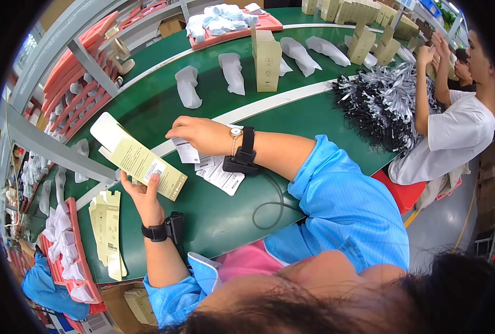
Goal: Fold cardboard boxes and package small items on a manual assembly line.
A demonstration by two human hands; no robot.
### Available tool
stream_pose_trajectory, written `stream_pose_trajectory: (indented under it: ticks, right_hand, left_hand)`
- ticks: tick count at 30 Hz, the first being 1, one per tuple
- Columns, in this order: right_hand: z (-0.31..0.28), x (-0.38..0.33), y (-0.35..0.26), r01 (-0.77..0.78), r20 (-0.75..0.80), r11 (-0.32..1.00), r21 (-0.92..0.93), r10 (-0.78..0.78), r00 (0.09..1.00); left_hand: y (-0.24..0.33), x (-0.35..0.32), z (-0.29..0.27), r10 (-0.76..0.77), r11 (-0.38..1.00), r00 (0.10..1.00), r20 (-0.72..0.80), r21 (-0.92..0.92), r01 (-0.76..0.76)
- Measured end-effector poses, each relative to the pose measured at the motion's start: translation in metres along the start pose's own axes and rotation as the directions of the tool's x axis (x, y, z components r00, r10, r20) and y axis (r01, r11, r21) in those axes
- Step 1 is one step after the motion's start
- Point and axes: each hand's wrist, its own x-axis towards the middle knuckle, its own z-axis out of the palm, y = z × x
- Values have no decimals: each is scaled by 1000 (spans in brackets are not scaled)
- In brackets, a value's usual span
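Note:
My left hand (145, 197) is wrapped round the lower side of a pale yellow-green carton (142, 158), tilted above the green table. The carton's top flap stands open at its far left end, and a white label shows on its face. My right hand (203, 135) is bent over with its fingers closed at the edge of a printed paper leaflet (186, 151); the thumb is partly hidden. More folded leaflets (222, 179) lie on the table below that wrist. Flattened cartons (107, 228) are stacked to the left of my left forearm.
White-wrapped items (188, 87) lie along the belt (158, 83) beyond a pale rail, beside an upright carton (267, 64). A silver-black tinsel heap (381, 106) sits at the right, near a co-worker (459, 122). A grey metal frame (58, 142) and pink trays (75, 245) stand left.

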Motion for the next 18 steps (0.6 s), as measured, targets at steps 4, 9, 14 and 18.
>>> stream_pose_trajectory:
  ticks: [4, 9, 14, 18]
  right_hand:
    - [4, -3, 6, -97, 79, 995, 14, 96, 992]
    - [15, -11, 24, -150, 250, 987, -67, 162, 955]
    - [20, -17, 31, -129, 321, 972, -197, 188, 928]
    - [19, -20, 30, -116, 332, 961, -252, 198, 922]
  left_hand:
    - [2, -1, 1, 0, 1000, 1000, 1, 2, 0]
    - [1, 0, -1, 8, 1000, 1000, 17, 6, -8]
    - [2, 0, 0, -15, 1000, 1000, 22, -13, 15]
    - [1, 1, 1, -27, 1000, 999, 18, -13, 28]
